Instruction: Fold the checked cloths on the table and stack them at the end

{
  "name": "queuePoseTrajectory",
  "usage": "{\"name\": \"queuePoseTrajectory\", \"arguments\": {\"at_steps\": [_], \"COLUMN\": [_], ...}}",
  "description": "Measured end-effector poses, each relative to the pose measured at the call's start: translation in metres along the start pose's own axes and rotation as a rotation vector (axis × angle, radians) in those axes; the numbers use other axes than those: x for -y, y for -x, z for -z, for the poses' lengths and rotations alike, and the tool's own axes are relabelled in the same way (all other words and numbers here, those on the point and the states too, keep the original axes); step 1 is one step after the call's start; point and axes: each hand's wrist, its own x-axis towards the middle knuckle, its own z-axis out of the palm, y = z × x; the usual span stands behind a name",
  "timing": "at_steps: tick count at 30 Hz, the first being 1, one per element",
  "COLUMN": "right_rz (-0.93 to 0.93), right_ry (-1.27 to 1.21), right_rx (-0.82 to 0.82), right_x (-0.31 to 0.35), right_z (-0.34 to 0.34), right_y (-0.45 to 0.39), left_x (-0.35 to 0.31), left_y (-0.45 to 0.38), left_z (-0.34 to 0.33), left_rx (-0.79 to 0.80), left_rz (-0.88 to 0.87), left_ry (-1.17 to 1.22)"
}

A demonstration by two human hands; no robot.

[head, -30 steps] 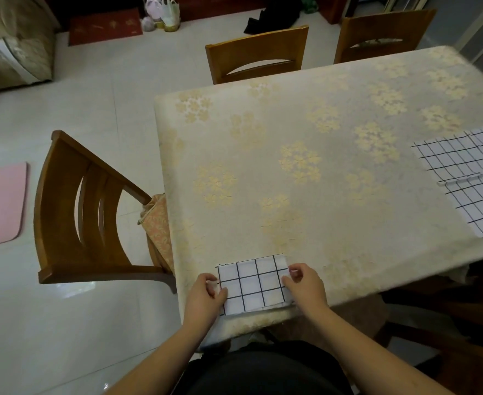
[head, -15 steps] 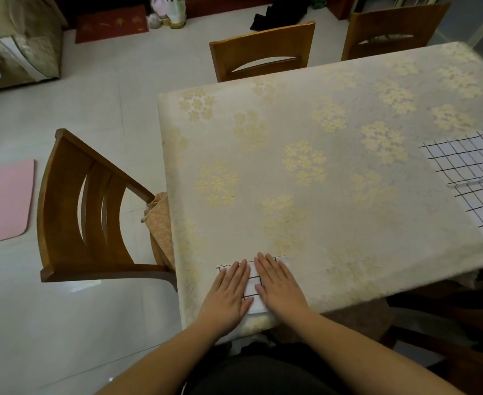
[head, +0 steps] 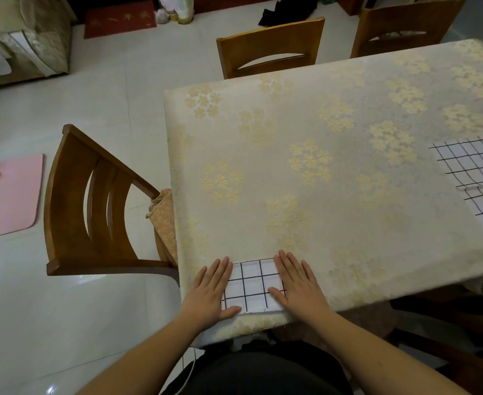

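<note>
white checked folded cloth [head: 253,285] lies at the table's [head: 334,166] near edge — left hand [head: 210,292] and right hand [head: 298,283] press flat on its sides, fingers straight. more checked cloths [head: 479,181] lie unfolded at far right.

You face a table [head: 334,166] draped in gold-flowered cloth, three wooden chairs [head: 92,212] around it, pale glossy floor tiles [head: 63,323], a pink mat [head: 6,198] at left.

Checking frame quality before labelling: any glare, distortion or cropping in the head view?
Head view: dim, soft light; wide-angle bends the table edge and chair; glare on the floor at lower left; unfolded cloths cut off at the right edge; folded cloth and both hands, left and right, sharp.
</note>
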Motion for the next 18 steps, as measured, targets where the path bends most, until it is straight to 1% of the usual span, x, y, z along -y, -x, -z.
{"name": "queuePoseTrajectory", "arguments": {"at_steps": [3, 5, 6, 9, 10, 14, 18], "right_rz": [0.065, 0.078, 0.079, 0.089, 0.091, 0.125, 0.137], "right_ry": [-0.018, -0.062, -0.091, -0.179, -0.214, -0.308, -0.334], "right_rx": [-0.042, -0.022, -0.019, -0.067, -0.078, -0.091, -0.173], "right_x": [-0.004, -0.004, -0.004, 0.0, 0.003, 0.025, 0.061], "right_z": [0.007, 0.018, 0.024, 0.043, 0.05, 0.082, 0.108], "right_y": [-0.003, -0.003, -0.002, 0.0, 0.0, 0.0, 0.005], "left_x": [0.0, -0.001, -0.001, 0.002, 0.004, 0.019, 0.027], "left_y": [0.001, 0.001, 0.003, 0.012, 0.016, 0.036, 0.062], "left_z": [0.004, 0.013, 0.018, 0.042, 0.05, 0.077, 0.094], "left_rx": [0.024, -0.011, -0.025, -0.08, -0.09, 0.027, 0.033], "left_rz": [0.001, -0.022, -0.013, 0.084, 0.12, 0.301, 0.391], "left_ry": [0.021, 0.04, 0.1, 0.376, 0.429, 0.503, 0.577]}}
